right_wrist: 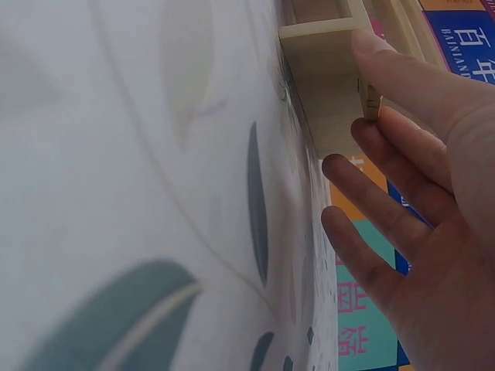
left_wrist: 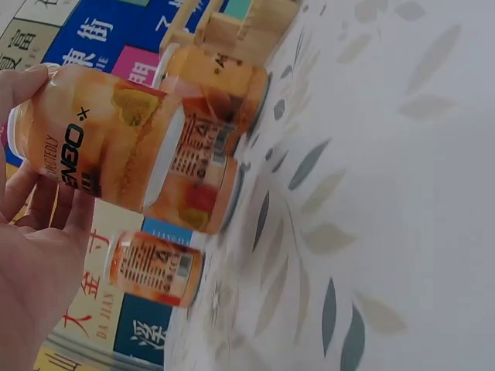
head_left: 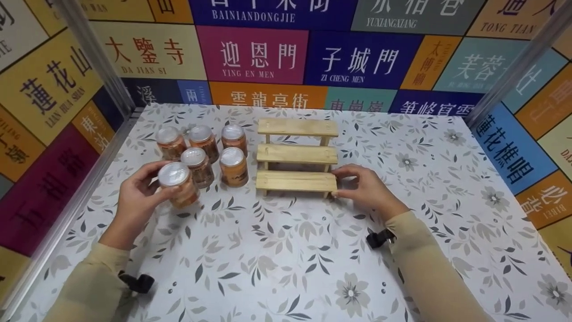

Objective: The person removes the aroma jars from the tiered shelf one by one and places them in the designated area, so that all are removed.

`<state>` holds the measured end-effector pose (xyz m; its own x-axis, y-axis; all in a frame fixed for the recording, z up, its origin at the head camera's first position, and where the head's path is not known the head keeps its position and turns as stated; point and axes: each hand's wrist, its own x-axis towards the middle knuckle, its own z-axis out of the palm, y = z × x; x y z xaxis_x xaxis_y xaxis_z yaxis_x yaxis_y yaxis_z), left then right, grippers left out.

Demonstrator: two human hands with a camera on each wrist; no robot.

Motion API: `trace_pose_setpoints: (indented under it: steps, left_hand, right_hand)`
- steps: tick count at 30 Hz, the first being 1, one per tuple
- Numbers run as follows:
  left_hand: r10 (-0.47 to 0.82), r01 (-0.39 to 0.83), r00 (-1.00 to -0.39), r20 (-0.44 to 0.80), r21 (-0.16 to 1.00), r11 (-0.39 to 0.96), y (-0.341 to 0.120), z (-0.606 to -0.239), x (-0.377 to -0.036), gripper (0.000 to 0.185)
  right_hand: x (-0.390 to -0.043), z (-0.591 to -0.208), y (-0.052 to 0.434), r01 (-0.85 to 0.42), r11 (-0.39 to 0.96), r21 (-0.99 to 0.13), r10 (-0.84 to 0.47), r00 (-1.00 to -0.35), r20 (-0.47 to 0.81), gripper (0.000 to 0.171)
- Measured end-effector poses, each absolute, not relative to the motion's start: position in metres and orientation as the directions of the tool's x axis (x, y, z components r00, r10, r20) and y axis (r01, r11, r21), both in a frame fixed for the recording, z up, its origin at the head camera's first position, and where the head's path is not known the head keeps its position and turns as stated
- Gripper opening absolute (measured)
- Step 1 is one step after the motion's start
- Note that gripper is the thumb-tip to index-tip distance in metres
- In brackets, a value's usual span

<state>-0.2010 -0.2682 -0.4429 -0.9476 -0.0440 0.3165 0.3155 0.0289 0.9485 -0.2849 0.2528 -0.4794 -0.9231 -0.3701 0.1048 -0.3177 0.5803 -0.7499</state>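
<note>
The left hand (head_left: 138,192) grasps an orange can (head_left: 178,184) beside five others; the right hand (head_left: 364,188), fingers relaxed, touches the wooden stepped rack (head_left: 296,154).

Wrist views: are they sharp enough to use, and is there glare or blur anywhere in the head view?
Head view: evenly lit and sharp, soft shadows, pale glare on the jar lids. Left wrist view: the held jar is readable, while the tablecloth is washed out and soft. Right wrist view: tablecloth close to the lens is badly blurred; the wooden rack and right hand are clearer.

Jar cluster (head_left: 203,150) left of 3-step rack (head_left: 296,155), both mid-table (head_left: 286,250); wall (head_left: 268,49) behind.
</note>
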Motion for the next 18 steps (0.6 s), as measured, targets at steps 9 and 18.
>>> trace_pose_setpoints:
  steps: [9,18]
  left_hand:
    - [-0.209,0.273,-0.938,0.275,0.961,0.038,-0.293,-0.448,-0.212,0.057]
    - [-0.325,0.176,-0.926,0.191,0.982,0.075,-0.302,-0.454,-0.241,0.060]
  right_hand:
    - [-0.283,-0.481,0.251,-0.315,0.572,-0.757,-0.370,-0.923,0.104,0.051]
    - [-0.280,-0.478,0.249,-0.286,0.582,-0.761,-0.340,-0.936,0.092,0.049]
